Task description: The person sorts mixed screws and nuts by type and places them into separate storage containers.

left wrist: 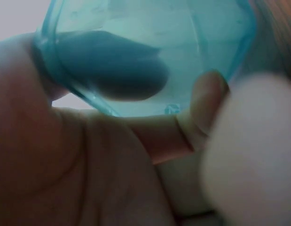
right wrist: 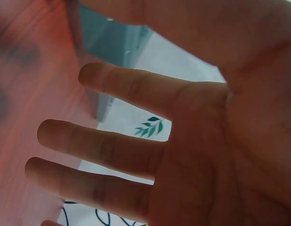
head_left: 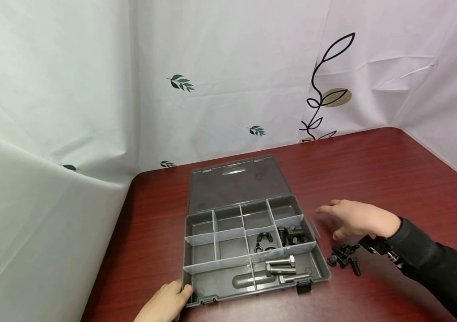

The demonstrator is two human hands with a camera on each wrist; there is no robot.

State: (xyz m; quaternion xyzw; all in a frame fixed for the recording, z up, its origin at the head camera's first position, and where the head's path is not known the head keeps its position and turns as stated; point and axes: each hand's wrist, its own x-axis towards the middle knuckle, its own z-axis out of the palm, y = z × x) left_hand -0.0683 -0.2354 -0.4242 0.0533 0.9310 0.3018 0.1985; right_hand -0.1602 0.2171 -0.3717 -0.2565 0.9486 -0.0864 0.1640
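A grey translucent compartment box (head_left: pixel 208 283) lies on the table with its lid (head_left: pixel 238 185) folded back flat. My left hand (head_left: pixel 165 301) grips its near left corner, thumb over the wall; in the left wrist view, curled fingers show against the clear wall (left wrist: pixel 183 61). My right hand (head_left: pixel 355 219) hovers right of the box, palm down and holding nothing; its fingers (right wrist: pixel 103 146) are spread and straight in the right wrist view. Just below it lies a small pile of black bolts (head_left: pixel 342 259) on the table.
Large silver bolts (head_left: pixel 281 270) lie in the front right compartment. Black bolts (head_left: pixel 296 233) fill part of a right-hand compartment, with a black wing nut (head_left: pixel 269 237) and small ring-shaped pieces in the one beside it. White patterned cloth (head_left: pixel 220 112) hangs behind the reddish table (head_left: pixel 373 165).
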